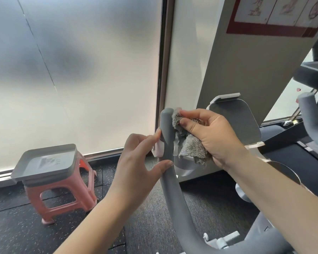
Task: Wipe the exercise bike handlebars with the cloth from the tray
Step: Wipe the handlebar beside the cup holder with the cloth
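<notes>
The bike's left handlebar (168, 136) is a grey padded bar that curves up through the middle of the view. A fluffy grey cloth (190, 146) is bunched in my right hand (207, 136), which grips it and presses it against the right side of that bar near its tip. My left hand (136, 156) is on the bar's left side, thumb and fingertips touching it loosely. The right handlebar (309, 110) rises at the far right edge, with neither hand on it. The grey tray (44, 163) lies on a stool at the lower left.
A pink plastic stool (62, 197) carries the tray on the dark speckled floor. The bike's pale tablet holder (233, 118) stands behind my right hand. A grey pillar with a red-framed sign (275, 15) rises behind it. A frosted window fills the left.
</notes>
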